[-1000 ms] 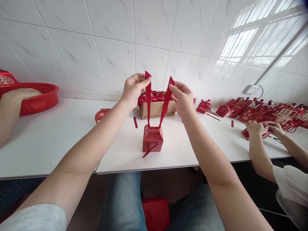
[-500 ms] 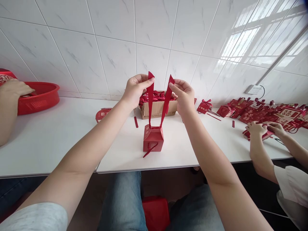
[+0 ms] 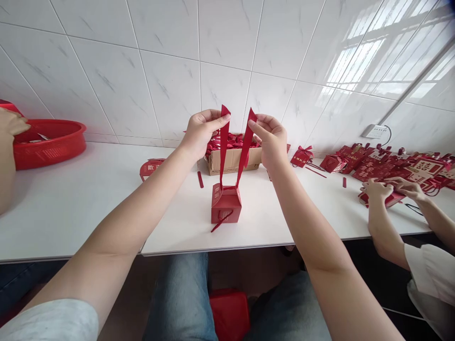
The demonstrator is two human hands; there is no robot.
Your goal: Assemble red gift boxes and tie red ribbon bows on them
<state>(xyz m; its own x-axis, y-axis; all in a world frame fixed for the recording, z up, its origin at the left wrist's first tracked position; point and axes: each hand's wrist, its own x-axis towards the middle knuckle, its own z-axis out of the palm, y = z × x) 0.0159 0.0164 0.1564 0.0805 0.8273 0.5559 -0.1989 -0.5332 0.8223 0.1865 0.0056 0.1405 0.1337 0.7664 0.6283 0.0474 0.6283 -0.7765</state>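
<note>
A small red gift box (image 3: 226, 208) stands upright on the white table in front of me, with a thin dark red cord on its near side. Two tails of a red ribbon (image 3: 243, 154) rise from its top in a narrow V. My left hand (image 3: 203, 129) pinches the left tail near its pointed end between thumb and fingers. The right tail's tip is pinched the same way by my right hand (image 3: 271, 137). Both hands are well above the box, and the ribbon looks taut.
Behind the box is a cardboard carton (image 3: 232, 162) of red ribbons. A red plastic basket (image 3: 53, 151) stands at left, near a person's hand. Finished-looking red boxes and bags (image 3: 377, 163) crowd the right, where a co-worker's hands (image 3: 378, 189) hold a red box. A wall socket (image 3: 375, 131) sits behind.
My hands and the ribbon tails have barely moved, the tips drawing slightly closer together. At left, the other person's hand has shifted left, out of the red basket.
</note>
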